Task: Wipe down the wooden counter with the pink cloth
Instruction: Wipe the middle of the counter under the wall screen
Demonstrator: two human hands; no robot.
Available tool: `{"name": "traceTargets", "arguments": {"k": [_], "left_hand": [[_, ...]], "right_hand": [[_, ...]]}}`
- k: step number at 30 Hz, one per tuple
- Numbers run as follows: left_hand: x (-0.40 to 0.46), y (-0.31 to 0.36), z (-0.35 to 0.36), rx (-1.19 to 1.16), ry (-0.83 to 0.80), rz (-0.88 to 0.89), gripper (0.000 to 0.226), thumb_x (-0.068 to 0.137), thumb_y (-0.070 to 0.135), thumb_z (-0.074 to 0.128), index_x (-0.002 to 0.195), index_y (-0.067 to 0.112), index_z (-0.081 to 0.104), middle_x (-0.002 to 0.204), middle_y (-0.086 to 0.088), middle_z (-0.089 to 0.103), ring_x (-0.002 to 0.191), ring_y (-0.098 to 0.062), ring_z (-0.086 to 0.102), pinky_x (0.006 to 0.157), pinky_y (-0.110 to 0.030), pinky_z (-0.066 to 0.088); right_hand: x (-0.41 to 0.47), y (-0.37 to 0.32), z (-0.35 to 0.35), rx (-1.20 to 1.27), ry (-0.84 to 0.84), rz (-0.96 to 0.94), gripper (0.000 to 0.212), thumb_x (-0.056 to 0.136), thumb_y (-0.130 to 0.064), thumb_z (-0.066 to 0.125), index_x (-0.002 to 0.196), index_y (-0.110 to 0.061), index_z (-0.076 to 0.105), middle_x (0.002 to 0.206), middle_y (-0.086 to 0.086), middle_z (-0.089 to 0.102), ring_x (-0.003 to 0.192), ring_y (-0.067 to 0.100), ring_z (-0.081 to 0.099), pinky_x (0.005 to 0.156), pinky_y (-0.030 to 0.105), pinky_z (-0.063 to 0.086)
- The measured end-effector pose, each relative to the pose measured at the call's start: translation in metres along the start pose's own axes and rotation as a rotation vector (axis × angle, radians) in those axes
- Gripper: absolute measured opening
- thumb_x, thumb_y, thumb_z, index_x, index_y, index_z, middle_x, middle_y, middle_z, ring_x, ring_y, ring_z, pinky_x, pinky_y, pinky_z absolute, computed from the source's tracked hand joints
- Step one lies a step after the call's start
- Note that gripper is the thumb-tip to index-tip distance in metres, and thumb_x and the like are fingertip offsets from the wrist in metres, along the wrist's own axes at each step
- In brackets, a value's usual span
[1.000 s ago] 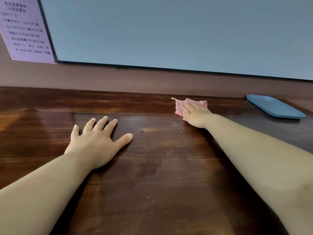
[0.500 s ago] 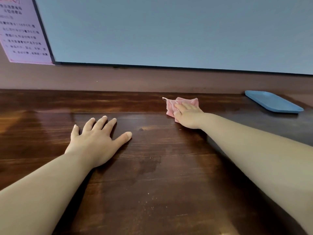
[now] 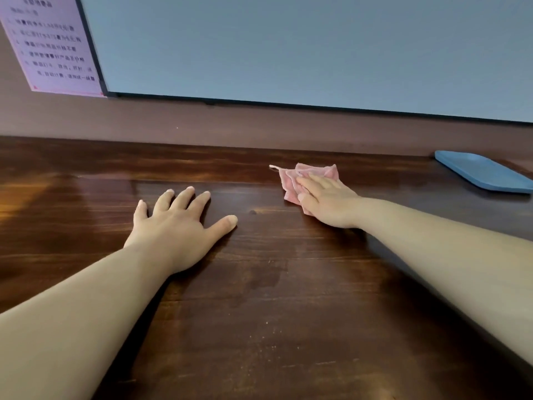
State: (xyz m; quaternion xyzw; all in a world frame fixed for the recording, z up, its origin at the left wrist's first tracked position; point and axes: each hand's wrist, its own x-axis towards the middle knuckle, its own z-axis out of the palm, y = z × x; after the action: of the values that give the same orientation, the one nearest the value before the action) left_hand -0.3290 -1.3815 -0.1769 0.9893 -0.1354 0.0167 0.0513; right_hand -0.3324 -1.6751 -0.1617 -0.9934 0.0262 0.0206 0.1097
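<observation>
The desk (image 3: 259, 313) is dark brown wood with streaked grain. The cloth (image 3: 291, 183) is pink, the tray (image 3: 484, 174) blue, the notice (image 3: 54, 44) pale pink with dark print.

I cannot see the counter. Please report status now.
Right hand flat on cloth, pressing it to counter. Left hand flat on counter, empty. Blue tray at far right, apart from cloth.

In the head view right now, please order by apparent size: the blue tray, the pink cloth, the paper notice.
1. paper notice, cut by the frame edge
2. blue tray, also cut off
3. pink cloth, partly under the right hand
</observation>
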Motion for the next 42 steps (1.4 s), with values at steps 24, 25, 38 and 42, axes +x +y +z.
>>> {"name": "traceTargets", "arguments": {"k": [24, 25, 38, 42], "left_hand": [[0.000, 0.000, -0.001, 0.000, 0.001, -0.001, 0.101, 0.064, 0.094, -0.002, 0.151, 0.043, 0.007, 0.161, 0.013, 0.003, 0.148, -0.017, -0.002, 0.118, -0.052, 0.001], [0.000, 0.000, -0.001, -0.001, 0.004, 0.000, 0.101, 0.064, 0.094, -0.002, 0.151, 0.043, 0.007, 0.161, 0.013, 0.003, 0.148, -0.017, -0.001, 0.117, -0.052, 0.001], [0.000, 0.000, -0.003, 0.004, -0.009, 0.007, 0.103, 0.063, 0.094, -0.003, 0.151, 0.043, 0.007, 0.161, 0.012, 0.004, 0.149, -0.018, -0.001, 0.117, -0.053, 0.002], [-0.001, 0.000, -0.005, -0.003, -0.010, 0.005, 0.106, 0.060, 0.095, -0.005, 0.151, 0.043, 0.006, 0.162, 0.012, 0.003, 0.149, -0.018, -0.002, 0.118, -0.052, 0.002]], "right_hand": [[-0.014, -0.023, 0.009, -0.098, -0.050, -0.160, 0.066, 0.099, -0.045, 0.013, 0.162, -0.030, 0.004, 0.170, -0.006, -0.001, 0.155, 0.011, -0.008, 0.126, 0.042, -0.001], [-0.014, -0.023, 0.008, -0.101, -0.043, -0.163, 0.064, 0.100, -0.044, 0.014, 0.162, -0.031, 0.005, 0.170, -0.006, 0.001, 0.155, 0.011, -0.007, 0.126, 0.041, -0.001], [-0.020, -0.017, 0.002, -0.114, -0.084, -0.091, 0.059, 0.106, -0.040, 0.013, 0.162, -0.028, 0.004, 0.170, -0.005, -0.005, 0.155, 0.014, -0.013, 0.126, 0.042, -0.004], [-0.005, -0.028, -0.005, -0.106, -0.005, 0.080, 0.057, 0.107, -0.035, 0.014, 0.162, -0.023, 0.011, 0.170, -0.002, 0.003, 0.156, 0.024, -0.008, 0.125, 0.042, -0.001]]}}
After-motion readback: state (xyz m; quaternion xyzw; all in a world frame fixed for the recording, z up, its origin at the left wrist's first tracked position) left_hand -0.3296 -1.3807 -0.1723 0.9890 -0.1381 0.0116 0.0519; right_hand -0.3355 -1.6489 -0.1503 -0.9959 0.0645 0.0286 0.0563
